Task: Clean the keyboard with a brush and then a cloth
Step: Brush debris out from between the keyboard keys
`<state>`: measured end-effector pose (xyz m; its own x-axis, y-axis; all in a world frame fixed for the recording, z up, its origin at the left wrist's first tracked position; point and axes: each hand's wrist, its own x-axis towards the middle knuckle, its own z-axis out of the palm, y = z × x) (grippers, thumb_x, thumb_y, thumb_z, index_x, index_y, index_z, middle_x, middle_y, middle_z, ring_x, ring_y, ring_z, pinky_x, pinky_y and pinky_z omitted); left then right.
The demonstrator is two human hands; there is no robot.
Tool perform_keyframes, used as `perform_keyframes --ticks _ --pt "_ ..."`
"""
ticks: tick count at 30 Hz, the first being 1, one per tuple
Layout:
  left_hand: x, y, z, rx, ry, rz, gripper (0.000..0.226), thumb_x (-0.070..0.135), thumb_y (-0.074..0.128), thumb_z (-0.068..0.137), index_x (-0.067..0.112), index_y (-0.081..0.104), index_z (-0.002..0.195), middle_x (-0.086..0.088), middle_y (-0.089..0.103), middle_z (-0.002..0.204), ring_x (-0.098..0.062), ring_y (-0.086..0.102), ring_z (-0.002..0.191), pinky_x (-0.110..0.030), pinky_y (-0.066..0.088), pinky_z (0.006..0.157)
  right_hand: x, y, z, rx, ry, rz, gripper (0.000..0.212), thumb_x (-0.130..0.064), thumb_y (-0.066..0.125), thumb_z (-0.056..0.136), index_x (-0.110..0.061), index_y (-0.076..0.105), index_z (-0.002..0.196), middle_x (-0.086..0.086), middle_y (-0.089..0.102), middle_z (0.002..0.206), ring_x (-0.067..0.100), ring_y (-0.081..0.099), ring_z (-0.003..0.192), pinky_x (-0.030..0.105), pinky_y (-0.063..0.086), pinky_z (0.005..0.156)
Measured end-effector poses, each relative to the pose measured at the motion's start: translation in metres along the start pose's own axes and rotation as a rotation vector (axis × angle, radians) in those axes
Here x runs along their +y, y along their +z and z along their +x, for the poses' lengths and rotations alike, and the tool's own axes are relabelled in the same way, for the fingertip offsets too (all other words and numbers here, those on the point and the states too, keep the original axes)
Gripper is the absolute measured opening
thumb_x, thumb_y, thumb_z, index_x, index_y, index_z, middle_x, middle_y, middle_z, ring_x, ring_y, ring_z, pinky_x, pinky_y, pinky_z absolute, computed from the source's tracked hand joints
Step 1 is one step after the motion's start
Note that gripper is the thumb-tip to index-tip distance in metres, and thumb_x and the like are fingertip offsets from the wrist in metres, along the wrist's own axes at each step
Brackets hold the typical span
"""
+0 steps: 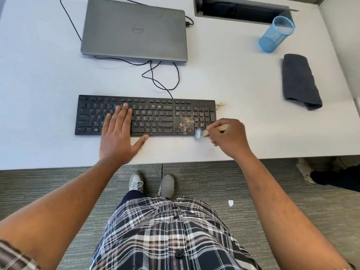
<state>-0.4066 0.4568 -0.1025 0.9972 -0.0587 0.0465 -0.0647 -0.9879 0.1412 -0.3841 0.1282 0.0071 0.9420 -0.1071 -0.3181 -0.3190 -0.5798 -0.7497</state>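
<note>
A black keyboard [155,115] lies near the front edge of the white desk [48,84]. Tan crumbs [186,121] speckle its right part and the desk just past its top right corner. My left hand [118,131] rests flat on the left half of the keys, fingers straight. My right hand [228,137] grips a wooden-handled brush [202,132]; its blurred bristles sit at the keyboard's lower right corner. A folded dark grey cloth [299,80] lies at the right of the desk, apart from both hands.
A shut grey laptop [134,30] sits behind the keyboard, with black cables [163,75] looping between them. A blue mesh pen cup [276,35] stands at the back right beside a desk cable slot [239,9]. Another person's shoe [305,170] shows under the desk's right end.
</note>
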Motion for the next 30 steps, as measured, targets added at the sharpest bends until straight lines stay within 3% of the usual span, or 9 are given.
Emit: perform_keyframes --ticks 2,5,9,13,17,21,25,27,30 --pt "0.000 -0.001 0.000 0.005 0.002 -0.006 0.100 0.077 0.031 0.098 0.006 0.019 0.167 -0.007 0.009 0.178 -0.024 0.004 0.164 -0.049 0.007 0.133 -0.001 0.003 -0.003 -0.037 -0.022 0.010 0.010 -0.014 0.071 0.091 -0.015 0.080 0.087 0.001 0.075 0.069 0.016 0.071 0.059 0.042 0.065 0.064" --pt "-0.001 -0.001 -0.001 0.006 0.000 0.002 0.100 0.077 0.032 0.099 0.006 0.018 0.167 -0.007 0.008 0.178 -0.024 0.004 0.164 -0.049 0.008 0.133 0.002 -0.002 0.003 0.138 -0.037 0.014 0.010 -0.017 0.072 0.089 -0.020 0.080 0.083 -0.004 0.075 0.068 0.016 0.071 0.061 0.042 0.064 0.064" --pt "0.000 -0.001 0.000 0.007 0.002 -0.002 0.100 0.077 0.033 0.098 0.006 0.019 0.167 -0.007 0.009 0.177 -0.024 0.004 0.164 -0.049 0.008 0.133 -0.002 0.002 -0.002 -0.069 -0.039 -0.023 0.010 -0.016 0.072 0.092 -0.016 0.080 0.087 0.001 0.075 0.068 0.018 0.071 0.060 0.046 0.065 0.066" --pt "0.000 0.000 -0.001 0.016 0.001 -0.008 0.099 0.076 0.034 0.099 0.006 0.020 0.167 -0.007 0.010 0.177 -0.024 0.005 0.164 -0.049 0.008 0.133 -0.005 -0.001 0.004 0.044 -0.053 0.009 0.012 -0.015 0.071 0.090 -0.018 0.080 0.083 0.002 0.074 0.065 0.019 0.070 0.058 0.043 0.063 0.062" --pt "0.000 -0.001 0.000 0.009 0.006 -0.006 0.100 0.077 0.033 0.098 0.005 0.020 0.167 -0.007 0.010 0.177 -0.024 0.004 0.164 -0.050 0.009 0.133 -0.008 0.001 0.003 -0.136 -0.042 -0.074 0.011 -0.015 0.072 0.091 -0.017 0.080 0.085 0.003 0.075 0.067 0.021 0.072 0.061 0.050 0.065 0.067" --pt "-0.001 0.000 -0.001 0.006 0.001 -0.001 0.100 0.077 0.032 0.098 0.006 0.019 0.167 -0.007 0.009 0.177 -0.024 0.004 0.164 -0.050 0.009 0.133 -0.009 -0.001 0.006 -0.024 -0.050 -0.017 0.011 -0.016 0.071 0.091 -0.019 0.080 0.086 0.003 0.075 0.067 0.022 0.073 0.062 0.045 0.065 0.066" --pt "-0.001 0.000 0.000 0.006 0.005 -0.004 0.100 0.077 0.033 0.098 0.005 0.020 0.167 -0.007 0.009 0.178 -0.024 0.004 0.164 -0.050 0.009 0.133 -0.010 -0.009 0.009 -0.108 -0.025 -0.053 0.009 -0.014 0.072 0.091 -0.015 0.080 0.087 0.003 0.075 0.068 0.017 0.070 0.058 0.038 0.062 0.062" --pt "-0.001 0.000 0.000 0.006 0.003 0.000 0.100 0.077 0.032 0.098 0.005 0.020 0.167 -0.007 0.009 0.177 -0.024 0.004 0.164 -0.050 0.009 0.133 -0.014 -0.019 0.015 -0.031 -0.038 -0.009 0.010 -0.012 0.071 0.091 -0.014 0.080 0.087 0.007 0.075 0.068 0.018 0.068 0.058 0.035 0.059 0.060" --pt "-0.001 0.000 0.000 -0.003 0.002 0.004 0.100 0.078 0.030 0.098 0.006 0.018 0.167 -0.007 0.009 0.178 -0.024 0.003 0.164 -0.050 0.008 0.133 -0.018 -0.031 0.031 0.120 -0.048 0.002 0.015 -0.011 0.069 0.091 -0.019 0.079 0.084 0.008 0.075 0.070 0.024 0.073 0.063 0.045 0.065 0.067"
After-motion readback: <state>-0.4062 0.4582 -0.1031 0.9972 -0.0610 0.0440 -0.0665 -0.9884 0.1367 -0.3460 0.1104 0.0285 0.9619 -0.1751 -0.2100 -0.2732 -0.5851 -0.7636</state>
